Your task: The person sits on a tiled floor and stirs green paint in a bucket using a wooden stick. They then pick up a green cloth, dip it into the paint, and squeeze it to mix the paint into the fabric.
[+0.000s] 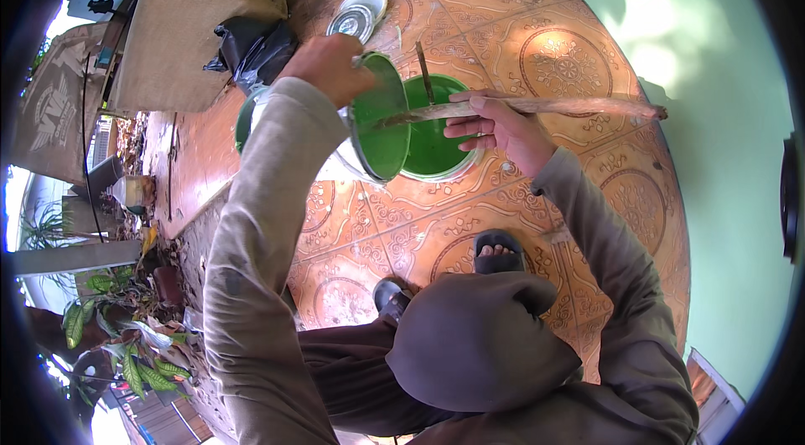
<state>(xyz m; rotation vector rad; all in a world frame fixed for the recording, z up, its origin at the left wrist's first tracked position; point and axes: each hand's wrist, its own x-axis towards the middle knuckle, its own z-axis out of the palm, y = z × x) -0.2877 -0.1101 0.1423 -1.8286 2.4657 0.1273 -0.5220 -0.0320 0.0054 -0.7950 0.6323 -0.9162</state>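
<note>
My left hand point(331, 67) is closed on the upper rim of a white bucket point(381, 122) that is coated green inside. This bucket is tilted, with its mouth facing right. A long wooden stick point(579, 107) lies across my right hand point(503, 128), gripped between thumb and fingers. Its left end reaches into the mouth of the tilted bucket. Just right of that bucket, partly behind it, a second bucket point(436, 139) stands on the floor, green inside. A thinner dark stick point(424, 72) leans up out of it. I cannot tell how full either bucket is.
Two round lids point(356, 15) lie on the orange tiled floor point(537, 202) beyond the buckets. A black plastic bag point(256, 46) sits by burlap sheets point(201, 9) on the left. Another green-edged container point(245, 122) shows behind my left forearm. A pale green wall point(721, 151) rises right.
</note>
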